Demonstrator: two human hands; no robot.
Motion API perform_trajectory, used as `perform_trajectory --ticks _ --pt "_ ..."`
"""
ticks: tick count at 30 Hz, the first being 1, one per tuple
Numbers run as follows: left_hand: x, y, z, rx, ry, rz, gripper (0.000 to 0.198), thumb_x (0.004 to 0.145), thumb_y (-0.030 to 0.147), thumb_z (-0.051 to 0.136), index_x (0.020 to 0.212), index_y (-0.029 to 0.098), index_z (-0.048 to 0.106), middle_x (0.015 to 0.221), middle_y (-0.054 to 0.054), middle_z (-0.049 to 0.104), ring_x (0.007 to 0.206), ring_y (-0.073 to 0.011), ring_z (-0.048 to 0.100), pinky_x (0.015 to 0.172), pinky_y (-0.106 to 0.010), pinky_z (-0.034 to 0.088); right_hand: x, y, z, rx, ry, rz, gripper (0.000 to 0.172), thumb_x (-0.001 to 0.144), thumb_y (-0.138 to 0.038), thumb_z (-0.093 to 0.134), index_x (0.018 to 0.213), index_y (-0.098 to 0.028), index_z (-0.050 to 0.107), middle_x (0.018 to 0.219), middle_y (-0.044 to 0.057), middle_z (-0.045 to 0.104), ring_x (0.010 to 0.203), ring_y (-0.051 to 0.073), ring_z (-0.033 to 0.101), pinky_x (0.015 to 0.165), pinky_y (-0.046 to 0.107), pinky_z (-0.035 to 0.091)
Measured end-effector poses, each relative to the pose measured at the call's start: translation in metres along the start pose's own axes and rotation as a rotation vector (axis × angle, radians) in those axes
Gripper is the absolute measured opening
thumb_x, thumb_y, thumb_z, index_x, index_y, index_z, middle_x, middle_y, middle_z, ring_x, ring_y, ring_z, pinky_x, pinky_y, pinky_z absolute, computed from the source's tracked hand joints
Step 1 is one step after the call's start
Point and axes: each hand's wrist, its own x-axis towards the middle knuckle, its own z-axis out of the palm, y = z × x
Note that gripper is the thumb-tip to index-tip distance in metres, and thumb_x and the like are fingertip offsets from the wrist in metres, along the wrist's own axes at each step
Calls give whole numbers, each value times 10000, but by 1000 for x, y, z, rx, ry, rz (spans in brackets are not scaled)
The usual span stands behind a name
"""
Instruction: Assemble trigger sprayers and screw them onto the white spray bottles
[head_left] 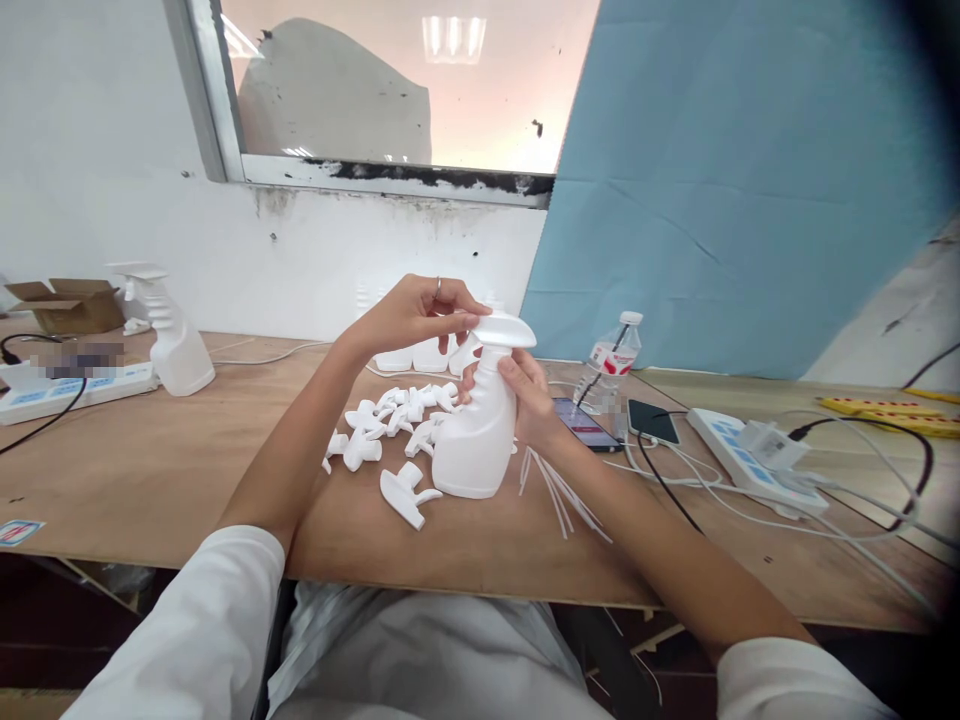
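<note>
A white spray bottle [474, 450] stands upright near the table's front edge, with a white trigger sprayer head [508, 330] at its top. My left hand [431, 308] is closed on the left end of that head, thumb and fingers pinching it. Around the bottle's neck, my right hand [531, 395] is closed from the right side. Just left of the bottle lies a loose sprayer head [405, 492], and a pile of several more sprayer heads [364, 437] spreads behind it. Thin white tubes [559, 490] lie under my right forearm.
Several white bottles [412, 357] stand behind my hands by the wall. Leftward are another spray bottle [180, 345], a cardboard box [67, 305] and a power strip [82, 385]. To the right sit a water bottle [611, 360], phones [652, 422], and a second power strip [750, 460] with loose cables.
</note>
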Motion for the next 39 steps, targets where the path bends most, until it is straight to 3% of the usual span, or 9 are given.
perform_trajectory --ticks 13,19,24,26,29,31,35,39 --pt "1 -3 -2 34 -14 -32 350 862 438 631 973 108 675 888 -95 699 716 -118 664 575 -209 542 6 -1 2 -27 26 14 413 806 -435 686 1085 -256 438 702 -41 591 597 147 614 564 312 532" --pt "-2 1 -15 71 -161 -34 394 855 385 640 1181 164 625 1008 -101 693 784 -131 672 630 -220 551 6 -7 -5 -45 -43 147 419 695 -279 783 1002 -210 507 767 -13 608 650 154 608 634 323 529" --pt "-8 2 -34 265 -231 -172 632 827 381 645 1397 207 433 1140 -114 663 883 -158 681 675 -215 538 9 -13 -11 -70 -154 309 205 707 -212 727 834 -170 572 741 2 587 681 140 589 667 282 506" --pt "-13 -5 -41 364 -335 -275 647 814 422 640 1388 204 438 1140 -113 671 849 -158 687 652 -204 528 10 -15 -10 -56 -162 314 194 693 -185 714 835 -173 583 759 -3 574 687 135 584 686 286 505" --pt "-18 -18 -49 455 -624 -425 621 802 486 619 1339 200 497 1052 -97 714 726 -145 683 595 -192 511 10 -15 -8 -26 -143 277 221 688 -178 685 884 -181 584 716 -20 553 646 131 557 663 293 494" --pt "-19 -24 -51 468 -750 -489 622 801 511 600 1330 196 513 1000 -91 730 679 -145 672 586 -198 508 9 -15 -7 -53 -129 273 187 706 -204 663 867 -174 572 667 -16 555 624 139 547 631 294 480" --pt "-14 -23 -41 487 -742 -609 717 754 551 626 1376 229 474 1152 -93 687 823 -179 667 719 -245 519 8 -15 -5 -75 -98 258 292 702 -204 665 977 -180 571 685 -26 560 634 145 560 645 304 475" --pt "-5 -18 -16 407 -888 -661 729 732 552 650 1383 279 466 1242 -63 643 961 -219 644 814 -290 499 9 -16 -4 -76 -110 254 414 687 -177 671 1084 -194 556 740 -20 599 659 147 586 658 304 486"
